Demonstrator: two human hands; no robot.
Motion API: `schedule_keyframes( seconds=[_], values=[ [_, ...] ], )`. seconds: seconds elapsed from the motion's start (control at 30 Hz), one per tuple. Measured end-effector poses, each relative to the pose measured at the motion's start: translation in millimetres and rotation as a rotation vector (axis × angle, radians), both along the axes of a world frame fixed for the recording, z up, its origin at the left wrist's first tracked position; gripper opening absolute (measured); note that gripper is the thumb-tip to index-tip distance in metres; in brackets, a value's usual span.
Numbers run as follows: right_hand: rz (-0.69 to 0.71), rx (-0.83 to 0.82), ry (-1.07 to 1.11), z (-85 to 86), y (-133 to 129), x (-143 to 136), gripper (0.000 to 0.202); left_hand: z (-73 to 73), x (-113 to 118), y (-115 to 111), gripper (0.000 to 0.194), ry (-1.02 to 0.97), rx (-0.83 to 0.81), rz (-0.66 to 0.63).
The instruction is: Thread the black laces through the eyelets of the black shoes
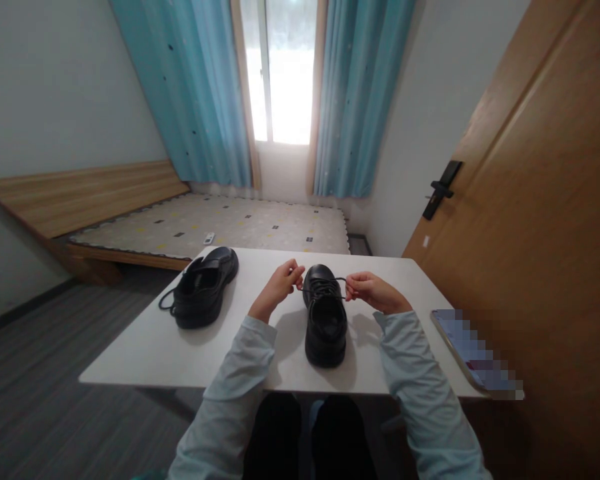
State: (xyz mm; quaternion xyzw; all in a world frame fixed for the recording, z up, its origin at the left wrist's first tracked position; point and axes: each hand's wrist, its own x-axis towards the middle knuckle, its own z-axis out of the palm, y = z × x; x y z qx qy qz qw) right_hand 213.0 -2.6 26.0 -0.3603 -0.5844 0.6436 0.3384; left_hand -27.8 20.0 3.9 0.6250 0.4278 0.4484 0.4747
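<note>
A black lace-up shoe [326, 333] rests upright on the white table, its toe pointing away from me. At its left side my left hand [284, 280] is closed in a pinch on the dark shoelace. On the other side my right hand [367, 288] pinches the black shoelace [339, 279], which stretches from the lacing out to the fingers. Both hands sit just above the tabletop, close to the shoe's eyelets. The second black shoe [200, 300] stands apart at the left, with a lace loop hanging out behind it.
The white table [150, 360] ends close to my legs. A phone-like flat object [473, 353], partly pixelated, lies at its right edge. A bed [260, 223] with a small white remote [209, 238] is beyond. The wooden door [540, 200] stands to the right.
</note>
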Motion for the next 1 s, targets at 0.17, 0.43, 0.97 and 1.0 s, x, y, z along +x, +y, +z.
schedule_keyframes(
  seconds=[0.17, 0.43, 0.97, 1.0],
  values=[
    [0.018, 0.032, -0.033, -1.0, 1, 1, 0.033, -1.7, 1, 0, 0.029, 0.005, 0.005, -0.009],
    [-0.044, 0.095, 0.059, 0.8, -2, -5, 0.033, -0.7, 1, -5, 0.030, 0.066, 0.161, -0.104],
    [-0.013, 0.658, -0.550, 4.6, 0, 2, 0.022, 7.7, 1, -11, 0.003, 0.381, 0.494, -0.088],
    [-0.001, 0.680, -0.564, 5.6, -1, 3, 0.020, 7.2, 1, -11, 0.003, 0.386, 0.505, -0.086]
  ],
)
